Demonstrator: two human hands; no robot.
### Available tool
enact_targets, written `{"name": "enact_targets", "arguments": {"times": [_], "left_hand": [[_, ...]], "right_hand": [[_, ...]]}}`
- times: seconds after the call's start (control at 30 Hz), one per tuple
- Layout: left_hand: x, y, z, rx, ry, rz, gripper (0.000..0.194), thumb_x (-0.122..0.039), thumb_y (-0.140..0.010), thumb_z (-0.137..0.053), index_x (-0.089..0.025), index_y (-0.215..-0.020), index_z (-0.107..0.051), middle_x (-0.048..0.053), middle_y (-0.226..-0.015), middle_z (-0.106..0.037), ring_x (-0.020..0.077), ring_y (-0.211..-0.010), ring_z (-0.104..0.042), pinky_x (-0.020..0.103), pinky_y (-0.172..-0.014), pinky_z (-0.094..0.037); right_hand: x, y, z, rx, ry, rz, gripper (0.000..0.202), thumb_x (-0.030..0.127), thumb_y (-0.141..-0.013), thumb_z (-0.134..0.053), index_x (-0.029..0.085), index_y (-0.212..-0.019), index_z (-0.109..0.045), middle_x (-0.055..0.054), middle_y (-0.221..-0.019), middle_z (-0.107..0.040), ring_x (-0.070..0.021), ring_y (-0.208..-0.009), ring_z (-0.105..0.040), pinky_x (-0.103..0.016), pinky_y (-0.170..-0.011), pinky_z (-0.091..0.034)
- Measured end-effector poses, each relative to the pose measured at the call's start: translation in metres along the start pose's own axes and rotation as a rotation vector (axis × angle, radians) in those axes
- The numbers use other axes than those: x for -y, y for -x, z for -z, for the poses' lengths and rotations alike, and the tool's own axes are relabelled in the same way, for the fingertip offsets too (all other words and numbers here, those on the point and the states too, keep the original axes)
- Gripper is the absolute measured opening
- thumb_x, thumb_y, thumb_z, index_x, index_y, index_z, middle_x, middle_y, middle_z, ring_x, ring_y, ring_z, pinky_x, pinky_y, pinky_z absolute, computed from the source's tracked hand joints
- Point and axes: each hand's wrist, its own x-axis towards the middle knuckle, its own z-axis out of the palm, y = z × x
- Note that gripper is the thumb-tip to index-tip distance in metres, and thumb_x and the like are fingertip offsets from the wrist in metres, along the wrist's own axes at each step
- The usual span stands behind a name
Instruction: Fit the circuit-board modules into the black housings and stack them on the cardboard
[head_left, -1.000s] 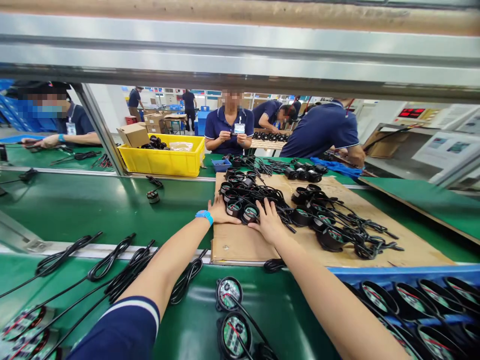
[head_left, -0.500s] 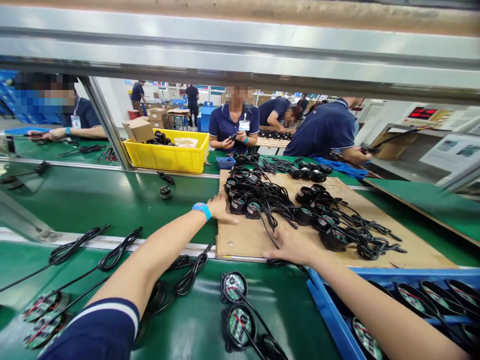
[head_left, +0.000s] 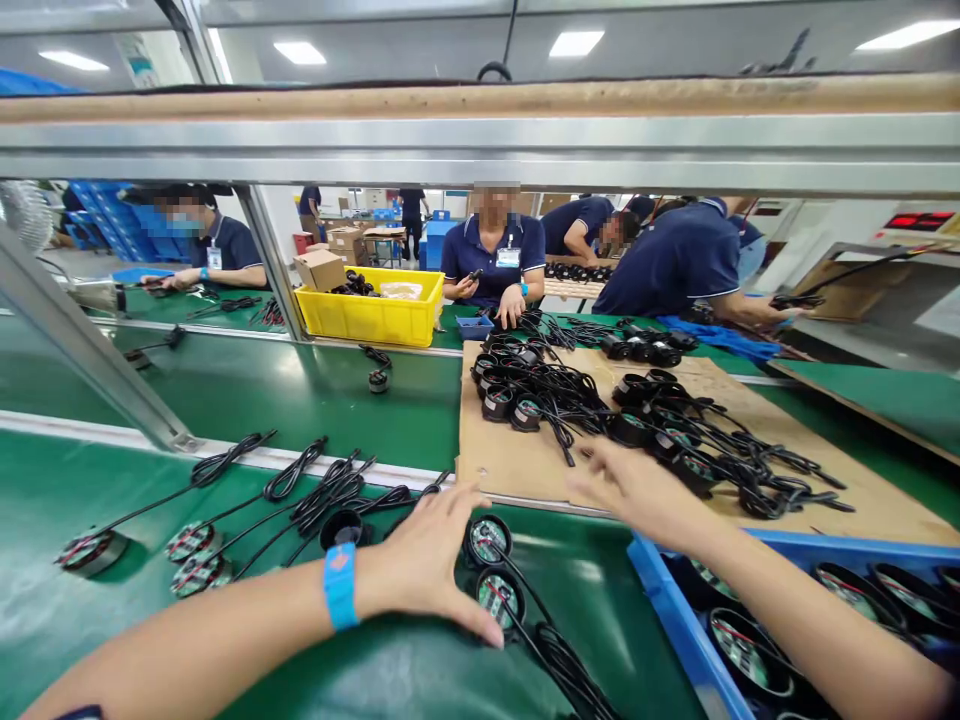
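Observation:
My left hand is open, thumb and fingers spread beside two round black housings with green circuit boards, the upper housing and the lower housing. A black cable runs from them toward the front edge of the view. It is not clear whether the hand touches either one. My right hand, slightly blurred, hangs over the front part of a cardboard sheet with its fingers stretched out and nothing seen in them. Close beyond it lies a heap of cabled black housings.
A blue bin of housings stands at the right under my right forearm. Several cabled boards lie on the green bench at left. A metal post and overhead beam frame the bench. Across it, co-workers sit behind a yellow crate.
My left hand has drawn back from the cardboard's edge to the two near housings and spread open. My right hand has lifted from the cable at the cardboard's front edge. The view has tilted up.

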Motion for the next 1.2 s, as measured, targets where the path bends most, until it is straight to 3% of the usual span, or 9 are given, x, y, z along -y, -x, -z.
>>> {"name": "enact_targets", "arguments": {"times": [0.13,0.3,0.43,0.53,0.67,0.77,0.87,0.97,1.2], "left_hand": [[0.007,0.011,-0.047,0.059,0.057,0.091,0.146,-0.074,-0.046,-0.088,-0.029,-0.163,-0.013,0.019,-0.17,-0.012,0.047,-0.155,-0.014,0.069,-0.122,-0.02],[0.018,0.007,-0.093,-0.099,0.16,0.161,0.145,-0.056,-0.053,-0.092,-0.023,-0.163,-0.002,0.02,-0.169,-0.014,0.04,-0.157,-0.013,0.059,-0.128,-0.017],[0.021,0.02,-0.108,-0.335,0.247,0.259,0.111,-0.045,-0.061,-0.088,-0.024,-0.154,-0.029,0.016,-0.167,-0.024,0.0356,-0.154,-0.028,0.053,-0.126,-0.029],[0.023,0.025,-0.102,-0.283,0.181,0.268,0.088,-0.06,-0.058,-0.089,-0.027,-0.133,-0.056,0.012,-0.166,-0.028,0.0389,-0.156,-0.021,0.056,-0.127,-0.023],[0.027,0.011,-0.085,-0.128,0.124,0.164,0.097,-0.077,-0.049,-0.086,-0.033,-0.133,-0.065,0.008,-0.171,-0.017,0.0436,-0.157,-0.006,0.061,-0.128,-0.008],[0.031,-0.009,-0.074,-0.064,0.141,0.048,0.093,-0.076,-0.046,-0.088,-0.035,-0.128,-0.07,0.001,-0.173,-0.005,0.0435,-0.157,0.003,0.056,-0.129,-0.009],[0.034,-0.028,-0.07,-0.042,0.13,-0.016,0.095,-0.074,-0.043,-0.09,-0.036,-0.128,-0.071,0.001,-0.172,-0.011,0.0437,-0.157,-0.003,0.054,-0.129,-0.011],[0.032,-0.037,-0.075,-0.092,0.084,-0.042,0.092,-0.072,-0.041,-0.092,-0.037,-0.124,-0.074,0.004,-0.168,-0.024,0.0438,-0.156,-0.013,0.055,-0.128,-0.013],[0.014,-0.05,-0.073,-0.222,0.154,0.015,0.087,-0.074,-0.045,-0.09,-0.029,-0.118,-0.077,0.007,-0.165,-0.03,0.0433,-0.153,-0.024,0.052,-0.127,-0.024]], "right_hand": [[0.023,0.095,-0.057,0.393,0.028,0.204,0.124,0.067,-0.046,-0.087,0.021,-0.153,-0.045,-0.02,-0.137,-0.063,-0.0444,-0.127,-0.058,-0.057,-0.11,-0.042],[0.043,0.151,-0.105,0.344,-0.002,0.098,0.083,0.014,-0.052,-0.069,0.019,-0.134,-0.063,-0.016,-0.121,-0.072,-0.0351,-0.102,-0.071,-0.042,-0.091,-0.055],[0.047,0.138,-0.072,0.287,-0.371,0.007,0.041,0.014,-0.062,-0.054,0.02,-0.1,-0.069,-0.008,-0.1,-0.074,-0.0259,-0.094,-0.071,-0.033,-0.084,-0.055],[0.04,0.123,-0.046,0.249,-0.594,-0.09,0.054,0.023,-0.073,-0.054,0.019,-0.127,-0.06,-0.005,-0.094,-0.074,-0.0232,-0.086,-0.071,-0.032,-0.081,-0.057],[0.025,0.108,-0.035,0.356,-0.699,-0.239,0.084,0.041,-0.078,-0.057,0.01,-0.152,-0.032,-0.002,-0.08,-0.071,-0.0186,-0.061,-0.065,-0.03,-0.06,-0.056],[0.013,0.102,-0.031,0.356,-0.615,-0.214,0.092,0.047,-0.076,-0.058,0.007,-0.154,-0.029,-0.007,-0.092,-0.074,-0.0198,-0.061,-0.066,-0.033,-0.061,-0.058],[-0.002,0.1,-0.024,0.285,-0.416,-0.144,0.086,0.049,-0.076,-0.059,0.012,-0.151,-0.041,-0.013,-0.121,-0.072,-0.0274,-0.088,-0.074,-0.038,-0.083,-0.06],[-0.016,0.098,-0.015,0.187,-0.291,-0.027,0.077,0.051,-0.078,-0.061,0.017,-0.147,-0.052,-0.012,-0.147,-0.058,-0.0347,-0.133,-0.056,-0.043,-0.111,-0.048],[-0.048,0.067,0.018,0.118,-0.258,0.082,0.075,0.056,-0.081,-0.063,0.021,-0.146,-0.054,-0.009,-0.149,-0.056,-0.0325,-0.137,-0.054,-0.045,-0.117,-0.042]]}}
